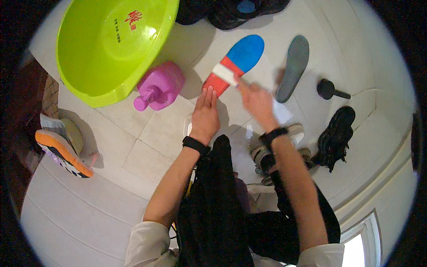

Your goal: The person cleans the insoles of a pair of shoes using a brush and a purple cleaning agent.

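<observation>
A blue and red shoe insole [248, 53] lies before me, its blue end pointing away. My left hand [205, 115] holds the near red end under its fingertips; the thumb is hidden. Blurred by motion, my right hand [257, 101] grips a white rectangular tool [225, 74], perhaps a brush, which lies across the red part of the insole. Just right of that hand is a grey insole [293, 68] on the tiles. Below the right hand, a white piece [282, 111] of paper or cloth is partly covered.
A green plastic basin [76, 66] and a pink pump bottle [166, 83] stand at left. Orange-edged footwear [63, 152] lies farther left. Black shoes [230, 15] are at the top. A black handled object [327, 89] and a crumpled black item [337, 137] lie at right.
</observation>
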Demonstrator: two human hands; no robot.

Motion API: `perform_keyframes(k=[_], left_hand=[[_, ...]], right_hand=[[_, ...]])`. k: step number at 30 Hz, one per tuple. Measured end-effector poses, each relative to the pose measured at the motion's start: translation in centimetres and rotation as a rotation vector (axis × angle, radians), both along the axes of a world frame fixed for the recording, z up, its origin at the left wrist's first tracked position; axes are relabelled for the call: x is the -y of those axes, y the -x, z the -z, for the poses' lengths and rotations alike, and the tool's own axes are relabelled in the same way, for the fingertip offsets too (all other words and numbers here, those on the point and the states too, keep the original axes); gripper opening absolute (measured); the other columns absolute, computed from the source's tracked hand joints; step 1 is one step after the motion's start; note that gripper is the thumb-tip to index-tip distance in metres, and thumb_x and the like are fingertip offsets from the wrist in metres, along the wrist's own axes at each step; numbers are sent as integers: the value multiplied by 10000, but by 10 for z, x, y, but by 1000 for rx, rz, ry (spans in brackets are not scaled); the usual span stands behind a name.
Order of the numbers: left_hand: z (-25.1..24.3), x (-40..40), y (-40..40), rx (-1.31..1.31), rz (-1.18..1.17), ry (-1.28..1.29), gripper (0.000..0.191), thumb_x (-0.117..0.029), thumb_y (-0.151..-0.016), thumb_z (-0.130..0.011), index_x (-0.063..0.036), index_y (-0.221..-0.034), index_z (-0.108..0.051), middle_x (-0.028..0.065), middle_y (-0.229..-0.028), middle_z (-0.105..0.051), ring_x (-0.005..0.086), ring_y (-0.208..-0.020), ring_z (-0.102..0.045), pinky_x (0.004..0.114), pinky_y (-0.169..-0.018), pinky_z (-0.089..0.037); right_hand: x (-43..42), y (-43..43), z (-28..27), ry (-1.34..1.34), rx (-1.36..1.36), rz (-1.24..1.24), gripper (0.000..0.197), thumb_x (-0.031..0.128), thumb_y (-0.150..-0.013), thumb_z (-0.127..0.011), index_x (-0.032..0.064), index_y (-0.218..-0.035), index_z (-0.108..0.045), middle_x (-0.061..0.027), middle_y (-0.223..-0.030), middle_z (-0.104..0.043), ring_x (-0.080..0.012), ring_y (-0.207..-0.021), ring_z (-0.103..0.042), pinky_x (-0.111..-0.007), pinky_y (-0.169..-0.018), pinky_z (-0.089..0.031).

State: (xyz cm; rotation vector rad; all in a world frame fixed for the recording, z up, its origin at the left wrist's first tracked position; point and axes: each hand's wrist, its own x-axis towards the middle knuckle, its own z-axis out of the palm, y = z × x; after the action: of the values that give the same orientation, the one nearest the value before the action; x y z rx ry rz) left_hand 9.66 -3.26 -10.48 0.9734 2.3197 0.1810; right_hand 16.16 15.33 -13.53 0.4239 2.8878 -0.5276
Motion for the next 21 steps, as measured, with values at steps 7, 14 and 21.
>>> perform_keyframes(k=[7,14,21], left_hand=[[-4,-13,9,-91,-11,-84,517,-64,-791,-532,34,-1297,-490,167,-1404,-444,292,-1316,-402,366,-1081,-334],[-88,-9,61,2,-113,-195,213,-15,-741,-599,-41,-949,-629,125,-899,-625,312,-893,-601,395,-773,-484],[-146,17,98,-424,-365,-480,255,-109,-732,-757,-51,-931,-608,101,-850,-568,298,-786,-574,371,-649,-473]], right_hand=[[-60,41,-13,276,-176,634,300,237,-925,-609,192,-1220,-633,-59,-600,-556,-135,-496,-478,-279,-479,-396],[12,37,-91,1579,110,908,219,198,-956,-556,61,-1125,-576,33,-679,-507,-21,-503,-399,-176,-418,-245],[50,55,-100,1613,107,611,181,198,-976,-512,41,-919,-581,13,-688,-543,-34,-476,-419,-202,-424,-296]])
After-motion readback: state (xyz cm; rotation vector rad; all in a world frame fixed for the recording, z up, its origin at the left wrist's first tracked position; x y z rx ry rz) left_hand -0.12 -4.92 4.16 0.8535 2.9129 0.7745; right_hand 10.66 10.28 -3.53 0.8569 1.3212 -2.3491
